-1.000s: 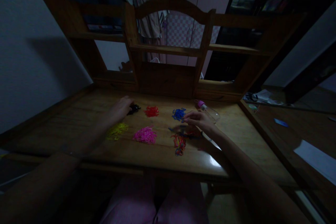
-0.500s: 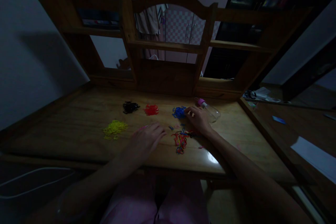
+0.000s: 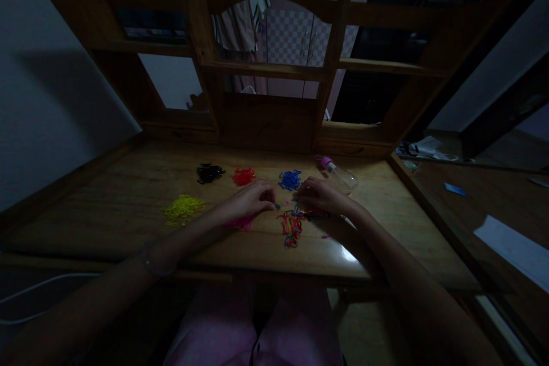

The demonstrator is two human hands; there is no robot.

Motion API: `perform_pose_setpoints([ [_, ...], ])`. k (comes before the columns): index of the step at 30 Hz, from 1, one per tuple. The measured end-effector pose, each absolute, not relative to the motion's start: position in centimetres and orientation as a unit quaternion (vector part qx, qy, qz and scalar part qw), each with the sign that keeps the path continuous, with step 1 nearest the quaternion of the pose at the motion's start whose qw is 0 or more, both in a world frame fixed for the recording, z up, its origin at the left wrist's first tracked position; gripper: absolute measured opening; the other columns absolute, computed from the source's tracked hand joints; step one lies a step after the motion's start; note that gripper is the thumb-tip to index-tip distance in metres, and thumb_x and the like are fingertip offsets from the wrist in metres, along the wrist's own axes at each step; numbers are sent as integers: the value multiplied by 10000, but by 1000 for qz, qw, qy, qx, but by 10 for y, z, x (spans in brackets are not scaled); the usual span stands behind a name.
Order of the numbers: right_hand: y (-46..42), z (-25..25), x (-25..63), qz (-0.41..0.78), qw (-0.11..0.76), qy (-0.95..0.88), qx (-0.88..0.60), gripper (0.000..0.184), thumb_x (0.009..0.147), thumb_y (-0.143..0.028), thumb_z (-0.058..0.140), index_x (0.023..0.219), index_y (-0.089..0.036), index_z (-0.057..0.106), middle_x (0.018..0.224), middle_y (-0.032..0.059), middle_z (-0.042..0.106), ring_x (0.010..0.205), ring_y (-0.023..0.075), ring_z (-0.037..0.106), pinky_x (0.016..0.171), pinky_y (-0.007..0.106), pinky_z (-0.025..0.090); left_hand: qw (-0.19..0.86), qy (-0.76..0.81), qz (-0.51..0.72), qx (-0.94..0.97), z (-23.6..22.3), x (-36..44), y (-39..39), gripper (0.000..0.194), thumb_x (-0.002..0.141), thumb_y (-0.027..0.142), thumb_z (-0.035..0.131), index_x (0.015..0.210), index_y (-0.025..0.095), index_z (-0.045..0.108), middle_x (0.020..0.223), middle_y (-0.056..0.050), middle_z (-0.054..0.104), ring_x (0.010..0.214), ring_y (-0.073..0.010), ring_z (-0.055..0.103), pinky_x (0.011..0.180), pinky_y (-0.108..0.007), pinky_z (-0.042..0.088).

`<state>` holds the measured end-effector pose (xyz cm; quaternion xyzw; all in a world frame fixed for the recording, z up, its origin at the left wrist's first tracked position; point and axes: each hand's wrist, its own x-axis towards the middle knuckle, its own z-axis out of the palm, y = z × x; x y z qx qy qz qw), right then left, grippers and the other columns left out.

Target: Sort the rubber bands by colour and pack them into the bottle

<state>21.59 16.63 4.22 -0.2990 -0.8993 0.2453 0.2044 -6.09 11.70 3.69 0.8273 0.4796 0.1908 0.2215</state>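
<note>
Curving over the table [image 3: 124, 189], the left hand [image 3: 256, 198] sits at about half past ten and the right hand [image 3: 321, 194] at half past one from the mixed pile [image 3: 293, 227] of small coloured pieces. Each grip has its fingers bent inward; whether either is clamped on a piece, I cannot tell. The blue pile [image 3: 290, 179] lies at twelve, just beside the right hand; the pink pile [image 3: 242, 224], partly covered by the left hand, at nine. These thin pieces look light, soft and prone to tangling, best pinched by one end. No brand, label or writing is readable.
</note>
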Motion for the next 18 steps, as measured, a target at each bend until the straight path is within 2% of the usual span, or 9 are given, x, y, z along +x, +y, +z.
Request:
perform_pose_setpoints([
  [6,161,37,204,179,185,-914,-314,61,926,-214,561,903,-188,611,935,50,615,831,173,583,769,282,450,244,446,187,840,33,-50,114,148,869,334,621,869,186,632,924,-33,600,911,-196,558,800,-293,431],
  [13,161,39,192,104,302,-866,-385,74,932,-215,563,999,-188,583,969,64,609,851,185,568,765,293,425,259,429,197,843,62,-44,113,115,910,281,532,911,189,601,901,-18,615,825,-171,558,739,-278,423],
  [15,161,40,196,118,313,-862,-381,145,911,-211,596,1054,-188,583,989,64,612,813,174,562,739,288,427,240,460,211,829,70,-46,122,103,899,274,546,892,185,596,865,-15,620,796,-169,559,723,-278,418],
  [18,159,46,206,195,267,-888,-320,120,902,-226,614,1017,-196,630,943,47,622,764,155,561,693,268,438,213,495,230,811,76,-47,140,86,875,263,581,867,181,607,834,-19,635,775,-168,565,709,-277,416],
])
